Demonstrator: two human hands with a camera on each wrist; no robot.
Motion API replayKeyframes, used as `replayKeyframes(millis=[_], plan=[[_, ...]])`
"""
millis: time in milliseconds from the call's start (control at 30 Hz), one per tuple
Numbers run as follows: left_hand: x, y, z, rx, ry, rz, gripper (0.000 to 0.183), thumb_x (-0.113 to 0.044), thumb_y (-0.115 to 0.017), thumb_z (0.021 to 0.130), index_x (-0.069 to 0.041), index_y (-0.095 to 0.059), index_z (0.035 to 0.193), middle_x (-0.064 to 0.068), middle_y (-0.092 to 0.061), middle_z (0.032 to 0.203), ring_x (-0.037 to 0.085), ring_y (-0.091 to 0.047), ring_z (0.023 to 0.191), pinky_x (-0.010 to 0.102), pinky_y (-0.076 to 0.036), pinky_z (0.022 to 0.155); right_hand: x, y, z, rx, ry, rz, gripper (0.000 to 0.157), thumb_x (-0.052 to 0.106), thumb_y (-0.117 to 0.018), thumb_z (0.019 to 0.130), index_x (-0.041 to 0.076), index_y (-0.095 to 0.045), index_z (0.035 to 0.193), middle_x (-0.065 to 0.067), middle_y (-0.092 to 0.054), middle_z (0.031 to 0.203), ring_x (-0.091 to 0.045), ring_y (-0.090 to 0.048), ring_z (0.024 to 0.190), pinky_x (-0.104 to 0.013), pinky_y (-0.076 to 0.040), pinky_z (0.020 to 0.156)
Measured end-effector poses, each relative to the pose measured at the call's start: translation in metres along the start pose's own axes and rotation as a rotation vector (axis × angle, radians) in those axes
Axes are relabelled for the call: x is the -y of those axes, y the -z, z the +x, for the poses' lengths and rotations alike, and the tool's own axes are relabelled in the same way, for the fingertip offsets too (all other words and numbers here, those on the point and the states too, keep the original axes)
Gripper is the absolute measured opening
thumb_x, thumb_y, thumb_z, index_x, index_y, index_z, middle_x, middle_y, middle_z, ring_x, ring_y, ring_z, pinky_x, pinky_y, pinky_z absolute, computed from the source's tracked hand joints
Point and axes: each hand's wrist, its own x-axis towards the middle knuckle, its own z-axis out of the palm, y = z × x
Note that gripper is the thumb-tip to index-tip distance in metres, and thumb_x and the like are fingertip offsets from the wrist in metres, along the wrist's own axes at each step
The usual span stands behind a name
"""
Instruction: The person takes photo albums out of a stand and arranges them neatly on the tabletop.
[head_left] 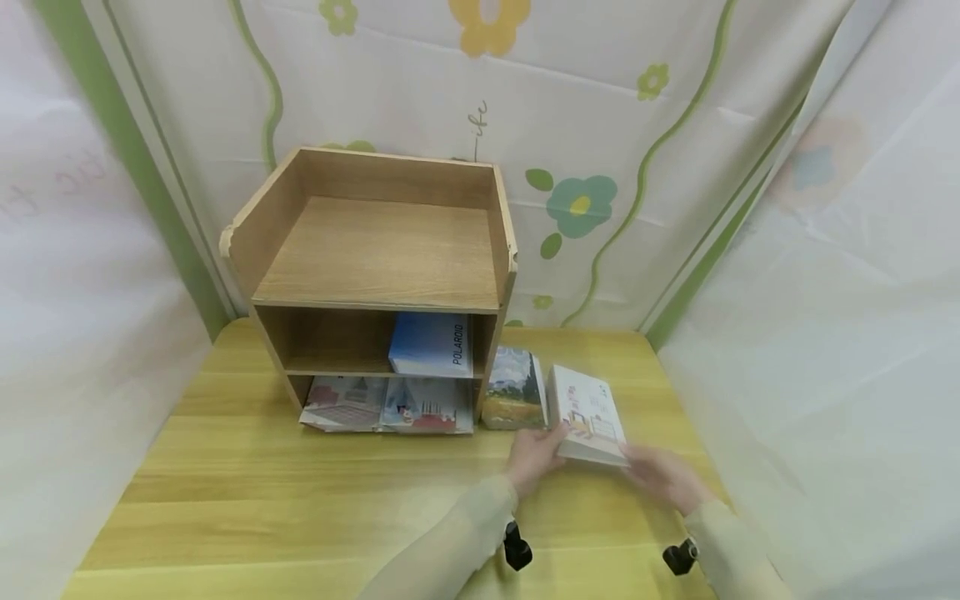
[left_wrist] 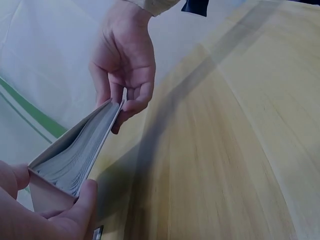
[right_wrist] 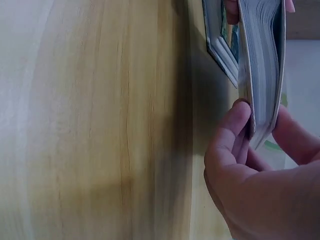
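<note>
A thick white photo album [head_left: 588,408] with a small printed drawing on its cover is between both hands at the right of the table, tilted, its page edges towards me. My left hand [head_left: 534,457] grips the near left corner at the spine, thumb on one cover and fingers on the other. At the near right corner, my right hand [head_left: 663,477] pinches the album's open side; the right wrist view shows the thumb and fingers on opposite covers [right_wrist: 245,75]. The grey page stack [left_wrist: 82,150] shows in the left wrist view. Beside it lies an album with a painted landscape cover [head_left: 513,387].
A wooden shelf unit [head_left: 378,304] stands at the back, left of the albums. Its middle level holds a blue-and-white POLAROID album [head_left: 431,343]; two pale printed albums [head_left: 427,406] lie in the bottom level. Patterned curtains [head_left: 585,108] surround the wooden table [head_left: 247,500].
</note>
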Motion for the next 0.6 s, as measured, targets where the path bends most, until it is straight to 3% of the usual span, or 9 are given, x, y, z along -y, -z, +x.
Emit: replayKeyframes(millis=[167, 333, 433, 600], plan=[[0.001, -0.002, 0.006, -0.005, 0.004, -0.047, 0.042, -0.032, -0.068, 0.094, 0.007, -0.068, 0.111, 0.014, -0.071, 0.099, 0.028, -0.07, 0.088, 0.04, -0.058, 0.081, 0.005, -0.003, 0.009, -0.009, 0.01, 0.02, 0.024, 0.0, -0.043, 0.103, -0.002, -0.066, 0.11, -0.012, -0.067, 0.108, -0.021, -0.063, 0.103, -0.035, -0.037, 0.109], [0.007, -0.004, 0.01, 0.027, 0.008, -0.108, 0.042, -0.03, -0.067, 0.095, 0.006, -0.066, 0.116, 0.015, -0.071, 0.104, 0.027, -0.068, 0.094, 0.041, -0.056, 0.086, 0.011, -0.003, 0.011, -0.107, 0.008, -0.145, 0.024, 0.008, -0.05, 0.103, -0.006, -0.063, 0.117, -0.014, -0.067, 0.108, -0.027, -0.061, 0.106, -0.04, -0.041, 0.107], [0.009, -0.006, 0.01, -0.024, 0.02, -0.141, 0.044, -0.032, -0.07, 0.093, 0.005, -0.067, 0.117, 0.014, -0.07, 0.107, 0.028, -0.067, 0.098, 0.043, -0.055, 0.089, 0.015, -0.006, 0.013, -0.162, 0.007, -0.275, 0.029, 0.014, -0.054, 0.102, -0.008, -0.06, 0.12, -0.013, -0.066, 0.106, -0.025, -0.062, 0.101, -0.04, -0.047, 0.101], [0.007, -0.011, 0.01, -0.162, 0.032, -0.092, 0.047, -0.036, -0.071, 0.091, 0.003, -0.067, 0.118, 0.012, -0.069, 0.111, 0.028, -0.066, 0.101, 0.045, -0.054, 0.09, 0.019, -0.01, 0.022, -0.22, -0.014, -0.297, 0.024, 0.014, -0.059, 0.099, -0.005, -0.066, 0.112, -0.009, -0.068, 0.097, -0.018, -0.063, 0.09, -0.033, -0.053, 0.091]])
